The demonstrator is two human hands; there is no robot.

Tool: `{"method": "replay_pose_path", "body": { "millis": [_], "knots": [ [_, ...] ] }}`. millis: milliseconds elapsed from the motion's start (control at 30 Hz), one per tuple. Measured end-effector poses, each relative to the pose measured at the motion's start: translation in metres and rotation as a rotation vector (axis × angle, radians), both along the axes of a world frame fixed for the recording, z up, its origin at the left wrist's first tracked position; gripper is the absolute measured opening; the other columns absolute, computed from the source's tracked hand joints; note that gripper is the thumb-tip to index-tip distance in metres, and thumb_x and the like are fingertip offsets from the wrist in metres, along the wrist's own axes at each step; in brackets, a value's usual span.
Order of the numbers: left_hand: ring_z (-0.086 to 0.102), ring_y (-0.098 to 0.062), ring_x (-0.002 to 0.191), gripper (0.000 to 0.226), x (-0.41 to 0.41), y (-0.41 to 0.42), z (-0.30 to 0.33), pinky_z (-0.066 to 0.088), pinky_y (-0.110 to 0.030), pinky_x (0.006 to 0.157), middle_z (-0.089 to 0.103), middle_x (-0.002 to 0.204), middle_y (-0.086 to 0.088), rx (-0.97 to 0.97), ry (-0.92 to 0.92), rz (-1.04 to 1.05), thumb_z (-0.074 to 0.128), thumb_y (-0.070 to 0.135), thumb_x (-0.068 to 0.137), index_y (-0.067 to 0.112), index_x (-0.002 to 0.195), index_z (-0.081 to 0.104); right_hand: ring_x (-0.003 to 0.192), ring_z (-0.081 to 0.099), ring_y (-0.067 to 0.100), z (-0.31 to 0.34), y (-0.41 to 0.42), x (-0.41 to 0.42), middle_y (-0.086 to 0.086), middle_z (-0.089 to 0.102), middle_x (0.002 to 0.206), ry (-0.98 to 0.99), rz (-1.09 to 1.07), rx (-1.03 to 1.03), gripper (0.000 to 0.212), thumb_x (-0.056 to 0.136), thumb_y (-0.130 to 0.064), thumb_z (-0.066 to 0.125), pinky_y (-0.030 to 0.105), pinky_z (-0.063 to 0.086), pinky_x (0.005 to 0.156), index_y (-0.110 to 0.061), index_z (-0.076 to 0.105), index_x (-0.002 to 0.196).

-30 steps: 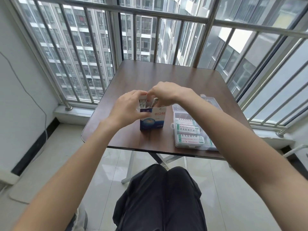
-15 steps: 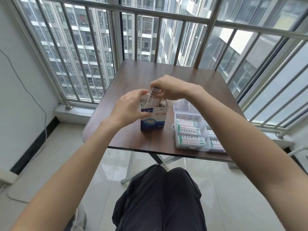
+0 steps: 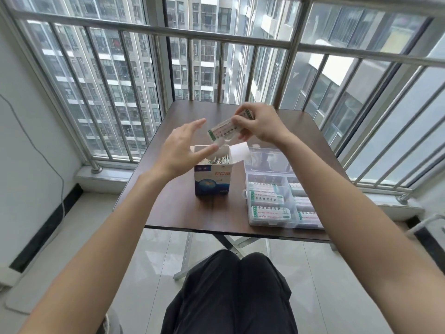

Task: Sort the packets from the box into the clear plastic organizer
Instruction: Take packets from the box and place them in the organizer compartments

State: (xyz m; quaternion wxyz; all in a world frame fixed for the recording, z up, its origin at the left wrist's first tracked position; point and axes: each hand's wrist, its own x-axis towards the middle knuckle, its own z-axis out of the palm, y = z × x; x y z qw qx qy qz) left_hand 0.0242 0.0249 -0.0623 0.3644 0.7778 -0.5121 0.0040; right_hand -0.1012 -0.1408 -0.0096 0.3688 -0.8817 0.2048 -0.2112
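Observation:
A blue-and-white box (image 3: 212,182) stands upright on the brown table (image 3: 178,208) with its top flaps open and several packets inside. My right hand (image 3: 260,125) pinches a small stack of white packets (image 3: 225,131) with green ends, held in the air above the box. My left hand (image 3: 183,150) hovers over the box's left top edge, fingers spread and straight, holding nothing. To the right lies the clear plastic organizer (image 3: 269,162), lid open; its near compartments hold packets, and my right forearm hides part of it.
The table stands against a metal window railing (image 3: 216,39) with tall buildings beyond. A grey cable (image 3: 48,165) runs down the left wall. My legs in dark trousers (image 3: 231,292) are under the table's near edge. The floor is pale tile.
My right hand has lifted a stack of packets out of the box and raised it. My left hand let go of the box top and opened its fingers.

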Motion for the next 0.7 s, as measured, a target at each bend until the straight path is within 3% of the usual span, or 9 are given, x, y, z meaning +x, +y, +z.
{"method": "replay_pose_path", "body": {
  "millis": [133,233,300,433,500,600,700],
  "knots": [
    [0.042,-0.015,0.126,0.058,-0.008,-0.013,0.018,0.033,-0.031,0.103,0.046,0.139,-0.003,-0.148,-0.007,0.003,0.053,0.047,0.09,0.018,0.139,0.041,0.049,0.063,0.009,0.001,-0.003,-0.014,0.007,0.066,0.076,-0.081,-0.005,0.091,0.007,0.09,-0.013,0.061,0.02,0.053,0.047,-0.007,0.06,0.09],
    [0.051,-0.007,0.111,0.056,-0.029,-0.028,0.035,0.044,-0.021,0.089,0.049,0.134,-0.001,-0.1,0.096,-0.131,0.056,0.041,0.089,0.016,0.137,0.04,0.047,0.06,0.009,0.001,-0.005,-0.036,0.006,0.065,0.072,-0.127,0.01,0.109,0.006,0.089,-0.014,0.063,0.019,0.049,0.043,-0.009,0.061,0.087],
    [0.059,-0.009,0.099,0.053,-0.044,-0.037,0.039,0.051,-0.022,0.08,0.056,0.122,-0.001,-0.031,0.246,-0.234,0.058,0.039,0.088,0.016,0.133,0.043,0.047,0.059,0.011,-0.002,-0.005,-0.052,0.006,0.065,0.068,-0.15,0.008,0.132,0.007,0.087,-0.017,0.065,0.021,0.049,0.042,-0.011,0.062,0.085],
    [0.06,-0.001,0.061,0.018,-0.077,-0.059,0.02,0.05,-0.017,0.051,0.062,0.084,0.003,0.01,0.453,-0.367,0.06,0.022,0.091,0.013,0.107,0.057,0.045,0.057,0.012,-0.017,-0.011,-0.086,0.009,0.063,0.063,-0.196,-0.038,0.24,0.01,0.085,-0.017,0.068,0.021,0.046,0.04,-0.008,0.064,0.084],
    [0.058,-0.007,0.055,0.011,-0.09,-0.069,0.004,0.05,-0.021,0.048,0.061,0.075,0.001,0.016,0.471,-0.368,0.059,0.018,0.092,0.01,0.099,0.059,0.049,0.058,0.012,-0.027,-0.016,-0.105,0.01,0.062,0.067,-0.17,-0.04,0.336,0.014,0.084,-0.013,0.068,0.02,0.049,0.045,-0.003,0.064,0.092],
    [0.052,-0.001,0.047,0.014,-0.103,-0.078,-0.014,0.052,-0.022,0.048,0.052,0.065,0.003,0.023,0.482,-0.331,0.056,0.017,0.094,0.006,0.089,0.06,0.057,0.062,0.012,-0.042,-0.021,-0.125,0.01,0.065,0.073,-0.116,-0.003,0.467,0.024,0.082,-0.005,0.068,0.021,0.055,0.058,0.0,0.062,0.105],
    [0.055,-0.005,0.052,0.018,-0.11,-0.085,-0.026,0.052,-0.023,0.049,0.048,0.065,0.0,0.03,0.531,-0.33,0.055,0.016,0.094,0.004,0.081,0.059,0.062,0.065,0.014,-0.057,-0.027,-0.138,0.008,0.068,0.074,-0.102,-0.014,0.535,0.033,0.082,-0.003,0.068,0.021,0.056,0.062,0.004,0.06,0.113]
  ]
}}
